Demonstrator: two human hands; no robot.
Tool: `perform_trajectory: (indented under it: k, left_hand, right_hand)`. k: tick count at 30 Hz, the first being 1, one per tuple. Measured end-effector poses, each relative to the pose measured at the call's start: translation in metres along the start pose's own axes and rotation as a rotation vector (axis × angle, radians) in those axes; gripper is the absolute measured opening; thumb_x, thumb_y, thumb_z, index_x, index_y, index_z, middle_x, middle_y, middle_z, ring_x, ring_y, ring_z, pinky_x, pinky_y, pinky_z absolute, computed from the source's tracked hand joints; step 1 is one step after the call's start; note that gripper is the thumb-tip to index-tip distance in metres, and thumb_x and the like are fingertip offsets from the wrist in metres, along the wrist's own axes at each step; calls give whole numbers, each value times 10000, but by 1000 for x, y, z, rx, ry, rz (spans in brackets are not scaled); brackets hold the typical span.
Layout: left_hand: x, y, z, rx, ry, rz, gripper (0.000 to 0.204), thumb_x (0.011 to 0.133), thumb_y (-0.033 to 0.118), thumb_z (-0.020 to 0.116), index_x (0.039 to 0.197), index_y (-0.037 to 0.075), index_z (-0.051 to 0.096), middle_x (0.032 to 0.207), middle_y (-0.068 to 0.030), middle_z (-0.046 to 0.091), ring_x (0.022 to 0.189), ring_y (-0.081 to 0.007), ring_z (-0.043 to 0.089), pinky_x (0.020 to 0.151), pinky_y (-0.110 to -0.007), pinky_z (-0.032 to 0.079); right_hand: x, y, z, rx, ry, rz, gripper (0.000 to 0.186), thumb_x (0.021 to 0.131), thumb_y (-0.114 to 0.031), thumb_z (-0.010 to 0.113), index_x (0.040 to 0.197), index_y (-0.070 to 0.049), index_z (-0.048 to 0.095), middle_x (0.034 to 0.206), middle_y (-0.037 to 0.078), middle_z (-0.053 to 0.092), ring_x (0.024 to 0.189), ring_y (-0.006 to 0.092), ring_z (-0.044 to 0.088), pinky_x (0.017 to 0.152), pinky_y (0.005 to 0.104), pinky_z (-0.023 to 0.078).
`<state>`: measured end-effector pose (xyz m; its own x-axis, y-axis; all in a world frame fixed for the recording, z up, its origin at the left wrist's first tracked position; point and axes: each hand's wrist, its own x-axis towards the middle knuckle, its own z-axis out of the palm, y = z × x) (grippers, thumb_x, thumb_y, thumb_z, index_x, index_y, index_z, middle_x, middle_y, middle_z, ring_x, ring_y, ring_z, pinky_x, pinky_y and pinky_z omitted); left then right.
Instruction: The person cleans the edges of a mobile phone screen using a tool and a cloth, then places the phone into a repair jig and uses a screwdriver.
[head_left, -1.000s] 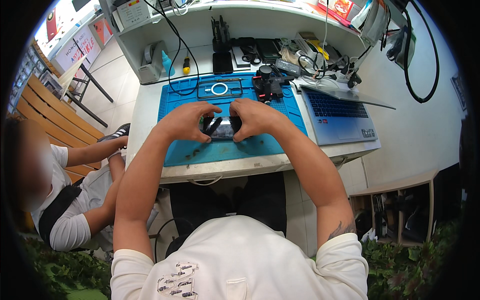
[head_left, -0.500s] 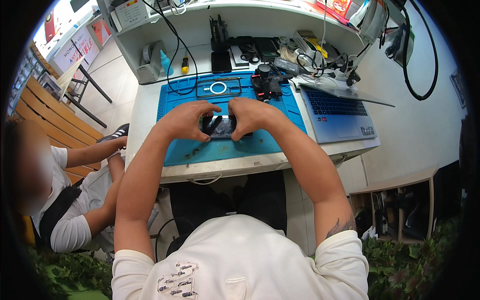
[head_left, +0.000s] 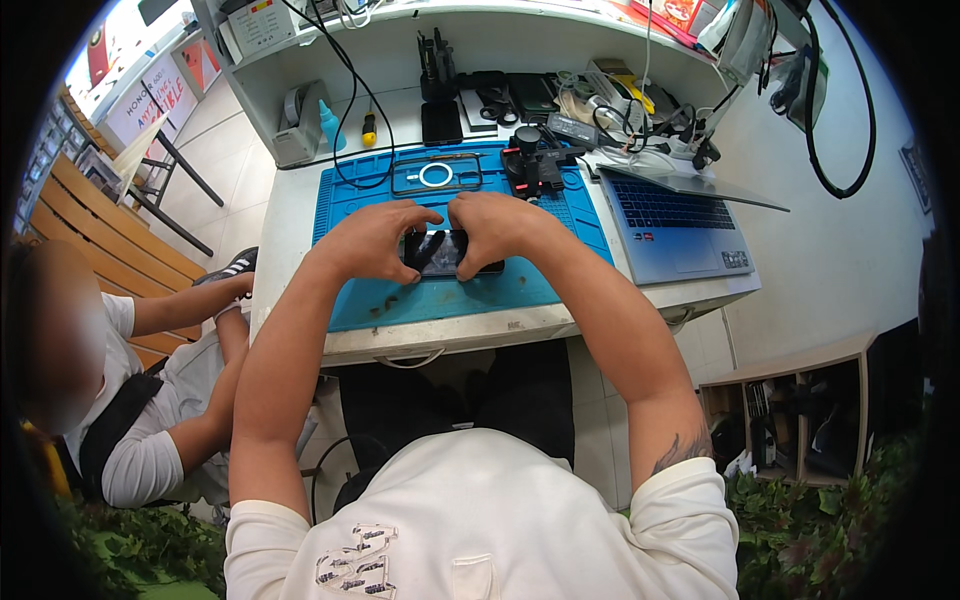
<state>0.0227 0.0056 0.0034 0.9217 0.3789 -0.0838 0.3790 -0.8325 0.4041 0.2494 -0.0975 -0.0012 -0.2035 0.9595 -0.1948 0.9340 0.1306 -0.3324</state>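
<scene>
A dark phone [head_left: 437, 254] lies lengthwise across the front half of a blue work mat [head_left: 420, 305], its glossy face up. My left hand [head_left: 375, 240] grips its left end, thumb at the lower edge and fingers curled over the top. My right hand [head_left: 485, 232] grips it toward the right, thumb pressed on its lower part and fingers curled behind. A phone frame with a white ring [head_left: 436, 174] lies behind my hands, next to a black clamp device [head_left: 532, 165].
An open laptop [head_left: 680, 235] stands at the right. Cables, a blue bottle [head_left: 331, 127], a yellow screwdriver [head_left: 369, 130] and dark devices [head_left: 441, 124] line the back. A black cable [head_left: 350, 95] hangs onto the mat. A seated person [head_left: 150, 400] is at the left, beside the desk.
My right hand has shifted a little left along the phone, its thumb now nearer the middle. My left hand stays in about the same place.
</scene>
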Motion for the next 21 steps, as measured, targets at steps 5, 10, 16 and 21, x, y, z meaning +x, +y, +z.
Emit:
perform_trajectory:
  k: [5, 10, 16, 21]
  left_hand:
    - [1, 4, -1, 16, -22, -22, 935, 636, 240, 987, 1516, 170, 677, 1346, -99, 739, 1278, -292, 716, 1119, -425, 579]
    - [2, 6, 0, 3, -36, -51, 940, 639, 246, 993, 1521, 171, 675, 1369, -96, 733, 1300, -292, 707, 1135, -426, 571]
    - [3, 9, 0, 28, -24, -20, 900, 624, 268, 975, 1475, 154, 704, 1313, -104, 754, 1245, -293, 725, 1091, -427, 584]
    - [4, 6, 0, 8, -3, 14, 870, 607, 285, 956, 1434, 147, 726, 1203, -115, 774, 1156, -296, 747, 1035, -427, 594]
  right_hand:
    - [4, 1, 1, -23, -13, -1, 794, 629, -429, 961, 1236, 22, 720, 1215, 182, 718, 1170, 373, 706, 1005, 457, 580]
    - [2, 0, 2, -42, 8, -13, 782, 628, -426, 956, 1228, 19, 725, 1206, 179, 721, 1158, 373, 712, 998, 454, 582]
    - [-1, 2, 1, -4, -2, -15, 762, 633, -423, 951, 1211, 17, 724, 1203, 176, 723, 1141, 367, 714, 987, 453, 582]
    - [-7, 7, 0, 17, 8, -23, 822, 601, -435, 1012, 1232, 16, 741, 1210, 187, 747, 1192, 370, 716, 1022, 450, 582]
